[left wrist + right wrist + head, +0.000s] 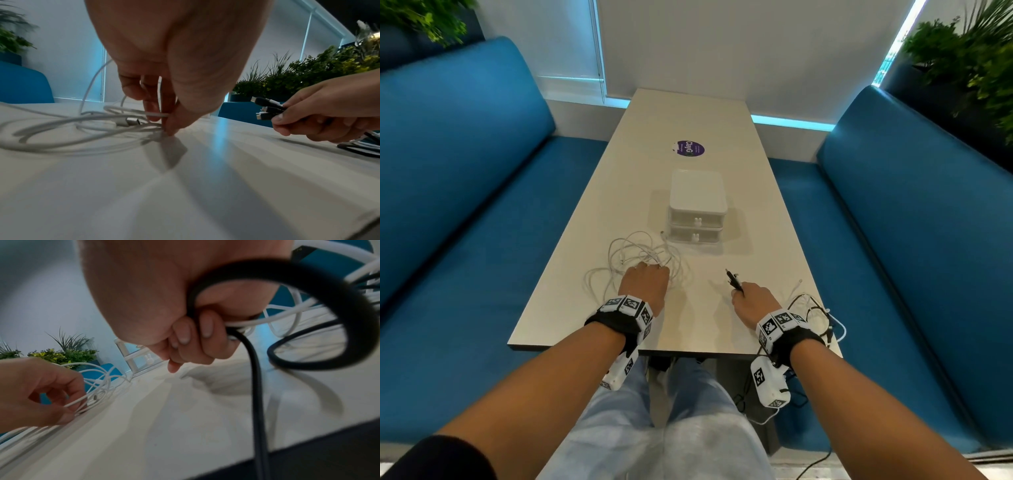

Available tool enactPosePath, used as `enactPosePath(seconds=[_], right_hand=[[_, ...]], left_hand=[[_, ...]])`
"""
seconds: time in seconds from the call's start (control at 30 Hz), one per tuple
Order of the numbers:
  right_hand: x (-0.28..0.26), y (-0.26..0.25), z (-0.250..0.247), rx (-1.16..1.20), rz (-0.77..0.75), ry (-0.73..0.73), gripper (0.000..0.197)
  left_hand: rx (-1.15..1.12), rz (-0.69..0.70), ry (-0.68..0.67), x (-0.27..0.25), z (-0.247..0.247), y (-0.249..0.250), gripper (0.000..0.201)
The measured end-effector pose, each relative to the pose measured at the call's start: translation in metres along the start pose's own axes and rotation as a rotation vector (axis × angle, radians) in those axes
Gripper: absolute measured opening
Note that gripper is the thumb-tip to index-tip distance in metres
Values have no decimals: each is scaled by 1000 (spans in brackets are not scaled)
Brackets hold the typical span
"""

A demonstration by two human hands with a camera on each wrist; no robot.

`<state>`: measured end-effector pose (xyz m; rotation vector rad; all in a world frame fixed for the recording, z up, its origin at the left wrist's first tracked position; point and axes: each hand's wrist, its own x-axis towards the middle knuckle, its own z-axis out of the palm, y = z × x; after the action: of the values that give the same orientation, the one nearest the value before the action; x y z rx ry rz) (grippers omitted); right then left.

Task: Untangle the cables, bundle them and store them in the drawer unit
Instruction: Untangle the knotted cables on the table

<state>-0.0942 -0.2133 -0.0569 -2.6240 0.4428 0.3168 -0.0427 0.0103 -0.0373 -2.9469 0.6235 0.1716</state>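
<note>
Cables: left hand [645, 282] pinches white cable [619, 255], right hand [751, 301] grips black plugs [732, 279]; drawer unit [697, 209] closed.

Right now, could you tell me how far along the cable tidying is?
Early stage. Nothing is stored: both drawers of the drawer unit are closed. In hand: the left hand pinches a strand of the loose white cables, and the right hand grips the plug ends of black and white cables. Untangling, bundling and storing all remain.

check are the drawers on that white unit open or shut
Shut: both fronts of the drawer unit sit flush with its frame, none pulled out.
</note>
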Motion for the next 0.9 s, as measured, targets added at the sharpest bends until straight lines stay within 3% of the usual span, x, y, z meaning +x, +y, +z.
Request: enactPosePath(seconds=[0.13, 0.37, 0.53, 0.63, 0.73, 0.9], right_hand=[[1, 1, 0, 4, 3, -7, 39], [-1, -3, 0, -24, 4, -17, 39], [-2, -5, -1, -41, -1, -20, 39], [-3, -5, -1, -41, -6, -19, 39], [-4, -6, -3, -31, -13, -15, 38], [-2, -9, -7, -9, -18, -15, 38]], left_hand=[[84, 4, -42, 0, -9, -10, 25], [193, -72, -126, -6, -19, -16, 37], [10, -45, 52, -7, -36, 9, 30], [-45, 45, 128, 2, -38, 26, 24], [3, 102, 99, 12, -32, 32, 31], [38, 6, -25, 16, -22, 21, 30]])
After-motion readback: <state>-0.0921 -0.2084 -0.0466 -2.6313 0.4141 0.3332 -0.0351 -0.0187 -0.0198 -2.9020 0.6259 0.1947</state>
